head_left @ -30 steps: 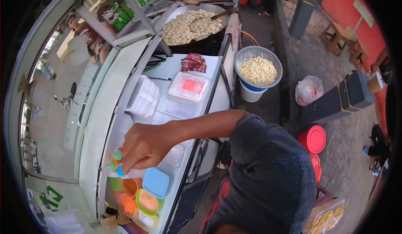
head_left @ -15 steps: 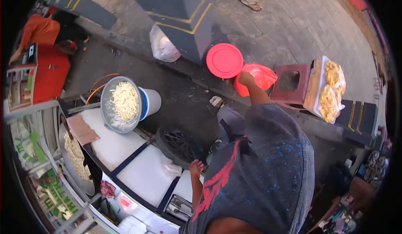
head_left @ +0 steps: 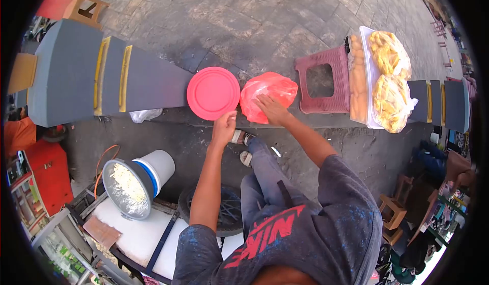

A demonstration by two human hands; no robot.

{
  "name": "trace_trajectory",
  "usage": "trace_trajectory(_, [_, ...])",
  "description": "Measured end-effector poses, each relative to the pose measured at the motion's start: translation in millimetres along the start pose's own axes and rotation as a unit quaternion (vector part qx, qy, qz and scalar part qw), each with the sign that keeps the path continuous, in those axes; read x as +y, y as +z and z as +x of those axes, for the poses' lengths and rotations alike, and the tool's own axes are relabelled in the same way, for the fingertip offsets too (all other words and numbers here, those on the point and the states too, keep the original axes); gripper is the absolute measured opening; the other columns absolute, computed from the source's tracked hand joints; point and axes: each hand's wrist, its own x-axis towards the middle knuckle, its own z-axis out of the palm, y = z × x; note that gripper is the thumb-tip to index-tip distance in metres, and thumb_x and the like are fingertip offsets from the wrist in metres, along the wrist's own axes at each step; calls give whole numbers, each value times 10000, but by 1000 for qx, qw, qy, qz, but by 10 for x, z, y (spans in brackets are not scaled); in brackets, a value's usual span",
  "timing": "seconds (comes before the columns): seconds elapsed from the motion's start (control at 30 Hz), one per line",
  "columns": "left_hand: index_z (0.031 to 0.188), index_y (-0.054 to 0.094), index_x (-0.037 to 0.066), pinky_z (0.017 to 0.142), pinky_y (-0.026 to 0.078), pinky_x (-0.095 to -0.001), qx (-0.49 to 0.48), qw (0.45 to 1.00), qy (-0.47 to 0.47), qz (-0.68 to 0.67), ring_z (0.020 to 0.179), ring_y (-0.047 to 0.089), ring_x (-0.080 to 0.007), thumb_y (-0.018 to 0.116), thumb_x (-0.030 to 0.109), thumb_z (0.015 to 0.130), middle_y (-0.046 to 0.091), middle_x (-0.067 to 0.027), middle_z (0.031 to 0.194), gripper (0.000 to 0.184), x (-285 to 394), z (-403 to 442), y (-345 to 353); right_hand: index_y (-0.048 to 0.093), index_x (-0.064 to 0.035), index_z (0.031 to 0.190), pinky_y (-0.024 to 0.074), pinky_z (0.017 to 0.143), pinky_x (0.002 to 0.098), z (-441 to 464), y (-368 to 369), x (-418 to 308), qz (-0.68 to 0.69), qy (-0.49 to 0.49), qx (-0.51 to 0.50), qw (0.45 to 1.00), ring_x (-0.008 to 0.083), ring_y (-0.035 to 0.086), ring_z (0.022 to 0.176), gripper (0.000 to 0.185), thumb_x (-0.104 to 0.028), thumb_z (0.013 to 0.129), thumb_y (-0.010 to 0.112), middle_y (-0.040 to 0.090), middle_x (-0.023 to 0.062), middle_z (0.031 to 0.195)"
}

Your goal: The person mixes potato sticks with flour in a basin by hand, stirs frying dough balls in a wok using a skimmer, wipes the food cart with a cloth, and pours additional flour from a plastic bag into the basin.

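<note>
A round pink-red plastic lid (head_left: 213, 93) sits at the kerb, perhaps on top of a container I cannot see. At its lower right rim is my left hand (head_left: 223, 128), its fingers closed at the edge. Just to the right lies a thin red plastic bag (head_left: 270, 89), its contents hidden. My right hand (head_left: 272, 110) rests on the bag's near side, palm down with the fingers stretched out and apart.
A mauve plastic stool (head_left: 322, 81) stands right of the bag, beside a clear box with bagged yellow food (head_left: 389, 101). A grey basin of pale strips (head_left: 127, 183) leans by a white bucket (head_left: 159, 165) on the left. Grey pillars (head_left: 153, 78) line the kerb.
My left hand has come up from beside the cart to the lid's rim. My right hand has opened from its grip and lies flat on the bag. The view has turned toward the kerb.
</note>
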Motion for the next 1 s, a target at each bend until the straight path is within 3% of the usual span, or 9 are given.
trace_trajectory(0.17, [1261,535,-47,972,454,-392,-126,976,119,133,1128,595,-347,452,134,880,589,-253,1222,429,10,580,1022,593,-93,1232,351,1038,499,26,-69,193,-10,42,-400,915,277,620,1072,754,-601,680,672,675,137,1081])
trace_trajectory(0.3, [1232,558,-51,986,436,-447,-267,915,-95,288,1126,577,-378,484,130,838,580,-278,1213,440,-33,696,1430,698,-68,1049,469,895,447,-567,-51,212,74,106,-439,889,252,664,960,656,-627,714,619,706,128,977])
trace_trajectory(0.37, [1197,574,-43,979,442,-448,-327,866,-107,364,1130,578,-364,517,128,822,586,-271,1206,416,-28,810,1614,676,-51,1075,512,786,408,-881,-318,326,246,201,-298,900,248,667,957,573,-527,755,658,707,133,951])
trace_trajectory(0.43, [1162,577,-29,968,454,-443,-345,842,-71,410,1172,553,-346,581,143,793,562,-245,1260,407,-161,1042,1766,598,-46,1191,507,774,426,-1417,-36,464,634,293,-30,715,287,653,981,547,-404,790,698,678,158,1061])
trace_trajectory(0.53, [1208,561,1,965,457,-440,-271,860,14,432,1199,526,-353,585,131,778,548,-206,1287,449,-132,1279,2024,468,-43,1307,456,870,454,-1865,641,280,419,513,156,733,309,619,989,649,-301,778,742,624,164,1124])
trace_trajectory(0.67, [1177,573,26,954,464,-432,-232,925,184,240,1163,546,-344,574,87,764,567,-180,1236,417,-422,1276,2437,394,-51,1341,375,951,471,-1200,1273,476,238,368,333,835,294,582,968,718,-289,762,746,589,153,1093])
trace_trajectory(0.83, [1110,577,8,936,459,-420,-285,908,175,251,1108,562,-340,557,47,758,576,-186,1196,354,-91,1245,1881,508,-38,1230,343,978,473,-319,1461,774,345,363,435,749,284,558,1002,588,-227,728,748,585,155,1061])
trace_trajectory(0.9, [1067,591,-4,894,456,-422,-97,959,157,215,1050,561,-345,576,38,753,586,-180,1126,317,-165,1090,1506,570,-29,1147,348,974,472,-328,1700,903,379,353,370,771,294,544,1034,481,-194,724,730,577,167,1084])
trace_trajectory(1.0, [1210,527,15,862,453,-419,116,905,148,382,1021,558,-335,635,73,757,583,-182,1039,469,-53,1277,1249,643,-10,1002,368,960,463,-467,1787,937,395,363,349,768,324,510,1093,318,-134,714,698,558,171,1133])
